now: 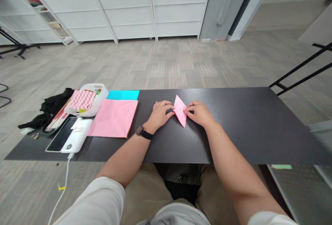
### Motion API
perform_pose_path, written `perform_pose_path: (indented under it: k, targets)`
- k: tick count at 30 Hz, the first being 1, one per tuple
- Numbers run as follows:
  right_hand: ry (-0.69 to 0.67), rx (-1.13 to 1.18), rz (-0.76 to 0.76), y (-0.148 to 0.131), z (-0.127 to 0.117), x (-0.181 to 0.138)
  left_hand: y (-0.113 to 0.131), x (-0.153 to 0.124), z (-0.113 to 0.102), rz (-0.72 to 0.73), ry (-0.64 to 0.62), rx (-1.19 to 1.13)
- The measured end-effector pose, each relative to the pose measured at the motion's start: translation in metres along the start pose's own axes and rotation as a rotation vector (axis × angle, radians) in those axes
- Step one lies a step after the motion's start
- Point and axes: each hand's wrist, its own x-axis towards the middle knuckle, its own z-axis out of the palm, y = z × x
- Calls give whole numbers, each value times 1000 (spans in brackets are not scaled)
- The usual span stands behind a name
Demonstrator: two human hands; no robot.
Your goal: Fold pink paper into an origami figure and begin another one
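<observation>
A small folded piece of pink paper (180, 110), roughly diamond-shaped, is between my two hands above the dark table (233, 124). My left hand (160, 114), with a black watch on its wrist, pinches the paper's left edge between thumb and fingers. On the opposite side, my right hand (199, 112) grips the right corner with its thumb and fingertips closed. How the layers lie inside the fold cannot be made out.
Left of my hands lies a stack of pink paper (114, 117), with a blue sheet (123, 95) behind it. Farther left are a white basket (100, 105) of supplies, a tablet (63, 135), a white device (76, 138) with a cable, and black cloth (55, 102).
</observation>
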Motion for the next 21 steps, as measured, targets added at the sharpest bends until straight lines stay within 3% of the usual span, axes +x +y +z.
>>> perform_pose_path:
  k: [21]
  targets:
    - [-125, 47, -95, -22, -6, -2, -7, -1, 12, -24, 2, 78]
